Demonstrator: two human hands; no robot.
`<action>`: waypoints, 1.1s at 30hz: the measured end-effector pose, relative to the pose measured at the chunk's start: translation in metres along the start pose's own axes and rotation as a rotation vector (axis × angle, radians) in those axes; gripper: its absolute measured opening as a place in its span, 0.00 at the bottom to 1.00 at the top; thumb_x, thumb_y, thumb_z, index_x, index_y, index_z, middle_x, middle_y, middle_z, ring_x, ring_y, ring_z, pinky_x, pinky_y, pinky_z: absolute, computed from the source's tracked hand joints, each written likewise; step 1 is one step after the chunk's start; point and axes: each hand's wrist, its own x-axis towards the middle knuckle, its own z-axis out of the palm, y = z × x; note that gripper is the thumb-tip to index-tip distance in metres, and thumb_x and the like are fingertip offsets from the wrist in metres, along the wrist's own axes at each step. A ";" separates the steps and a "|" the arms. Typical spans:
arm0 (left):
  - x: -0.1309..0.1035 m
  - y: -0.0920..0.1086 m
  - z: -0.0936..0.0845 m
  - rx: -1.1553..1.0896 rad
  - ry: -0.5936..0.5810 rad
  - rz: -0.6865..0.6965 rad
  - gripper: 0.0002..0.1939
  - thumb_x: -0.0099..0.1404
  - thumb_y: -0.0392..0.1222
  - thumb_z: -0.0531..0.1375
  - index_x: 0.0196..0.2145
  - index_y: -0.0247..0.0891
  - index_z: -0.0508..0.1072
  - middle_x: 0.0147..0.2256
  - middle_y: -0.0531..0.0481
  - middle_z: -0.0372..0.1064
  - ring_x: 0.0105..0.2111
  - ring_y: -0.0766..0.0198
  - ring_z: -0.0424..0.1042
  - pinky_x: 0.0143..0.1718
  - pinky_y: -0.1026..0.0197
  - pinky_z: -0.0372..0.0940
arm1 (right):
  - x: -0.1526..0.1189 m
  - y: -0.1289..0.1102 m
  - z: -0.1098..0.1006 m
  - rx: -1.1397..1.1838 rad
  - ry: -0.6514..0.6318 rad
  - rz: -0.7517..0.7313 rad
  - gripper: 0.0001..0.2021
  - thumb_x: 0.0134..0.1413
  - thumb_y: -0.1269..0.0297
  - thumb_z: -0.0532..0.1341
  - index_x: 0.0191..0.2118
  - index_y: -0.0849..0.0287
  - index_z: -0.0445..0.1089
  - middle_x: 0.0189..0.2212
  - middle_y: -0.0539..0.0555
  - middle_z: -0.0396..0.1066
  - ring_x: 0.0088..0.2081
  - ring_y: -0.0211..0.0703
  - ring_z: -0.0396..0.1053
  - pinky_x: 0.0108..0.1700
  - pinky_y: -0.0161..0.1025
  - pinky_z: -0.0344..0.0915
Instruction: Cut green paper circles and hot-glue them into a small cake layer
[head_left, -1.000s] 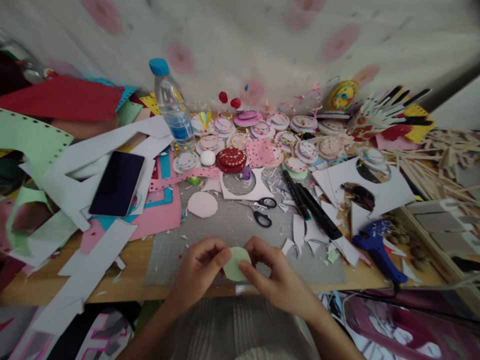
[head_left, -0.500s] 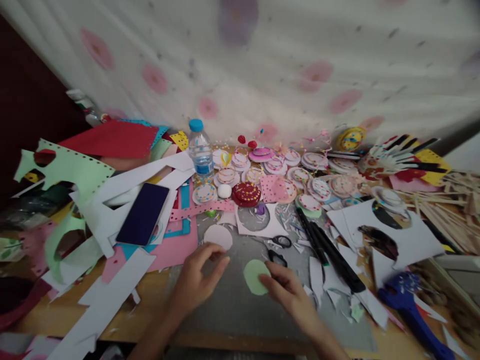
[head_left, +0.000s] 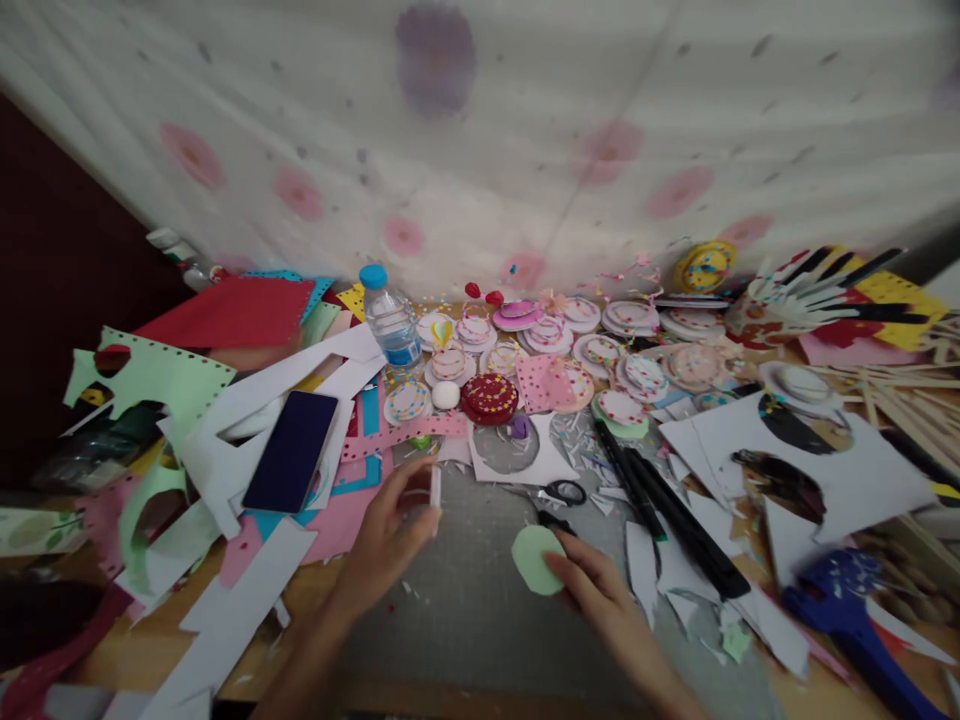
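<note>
Between the thumb and fingers of my left hand (head_left: 390, 540), a white foam or paper disc (head_left: 436, 488) stands on edge, its thin side toward me. My right hand (head_left: 592, 580) pinches a pale green disc (head_left: 534, 562) by its right edge, face up, over the grey cutting mat (head_left: 457, 620). Just beyond that disc lie black-handled scissors (head_left: 566, 492), partly covered by it. A white sheet with a round hole (head_left: 555, 455) lies flat behind my hands.
Decorated discs, a red one (head_left: 489, 398) among them, crowd the back beside a water bottle (head_left: 391, 320). At left are a phone (head_left: 291, 450) and paper offcuts (head_left: 247, 590). Black pens (head_left: 686, 530), a blue glue gun (head_left: 840, 590) and wooden sticks (head_left: 900, 400) are at right.
The white disc, flat on the mat before, is now picked up and tipped on edge in my left hand. My right hand has shifted slightly right with the green disc. The camera view has moved.
</note>
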 end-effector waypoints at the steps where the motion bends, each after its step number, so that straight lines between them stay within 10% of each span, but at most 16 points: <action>1: -0.002 0.004 0.003 -0.166 -0.024 -0.062 0.24 0.61 0.47 0.59 0.53 0.40 0.67 0.50 0.41 0.69 0.48 0.51 0.71 0.46 0.51 0.68 | -0.001 0.000 0.001 0.007 -0.012 0.000 0.19 0.49 0.43 0.62 0.29 0.56 0.73 0.26 0.52 0.66 0.27 0.42 0.62 0.26 0.35 0.63; 6: -0.008 0.020 0.023 -0.826 -0.142 -0.308 0.22 0.61 0.53 0.53 0.45 0.36 0.72 0.45 0.39 0.73 0.43 0.49 0.74 0.41 0.49 0.70 | -0.005 -0.009 0.004 -0.020 -0.105 -0.108 0.18 0.55 0.45 0.58 0.31 0.57 0.70 0.25 0.50 0.63 0.27 0.41 0.60 0.27 0.35 0.62; 12: -0.008 0.034 0.041 -0.964 -0.219 -0.383 0.23 0.57 0.56 0.53 0.41 0.34 0.70 0.38 0.39 0.70 0.37 0.54 0.71 0.34 0.55 0.66 | -0.012 -0.020 -0.005 -0.017 -0.101 -0.186 0.18 0.59 0.46 0.57 0.33 0.57 0.67 0.22 0.47 0.61 0.25 0.38 0.61 0.28 0.34 0.61; 17: -0.010 0.026 0.045 -0.442 -0.201 -0.192 0.21 0.64 0.59 0.47 0.35 0.37 0.65 0.28 0.48 0.61 0.27 0.62 0.63 0.25 0.61 0.58 | -0.017 -0.012 -0.010 -0.034 -0.088 -0.210 0.17 0.59 0.47 0.57 0.38 0.58 0.68 0.24 0.49 0.67 0.25 0.38 0.63 0.28 0.34 0.62; 23: -0.018 0.008 0.049 0.102 -0.141 0.053 0.07 0.63 0.45 0.58 0.37 0.39 0.66 0.35 0.50 0.59 0.39 0.58 0.60 0.46 0.53 0.59 | -0.021 -0.013 -0.007 -0.051 -0.178 -0.228 0.16 0.61 0.50 0.57 0.34 0.58 0.66 0.25 0.49 0.65 0.25 0.36 0.61 0.27 0.32 0.59; 27: -0.020 -0.005 0.060 0.527 -0.228 0.224 0.23 0.53 0.36 0.64 0.48 0.37 0.66 0.47 0.41 0.61 0.51 0.46 0.59 0.53 0.42 0.57 | -0.020 -0.010 -0.008 -0.143 -0.194 -0.218 0.18 0.61 0.49 0.56 0.30 0.59 0.65 0.23 0.48 0.62 0.25 0.36 0.58 0.26 0.33 0.55; 33: -0.024 -0.017 0.056 0.485 -0.314 0.203 0.39 0.53 0.35 0.67 0.60 0.42 0.56 0.59 0.38 0.55 0.60 0.45 0.57 0.60 0.40 0.54 | -0.013 0.005 -0.011 -0.260 -0.150 -0.184 0.20 0.59 0.48 0.55 0.24 0.58 0.60 0.19 0.45 0.54 0.23 0.35 0.53 0.25 0.33 0.50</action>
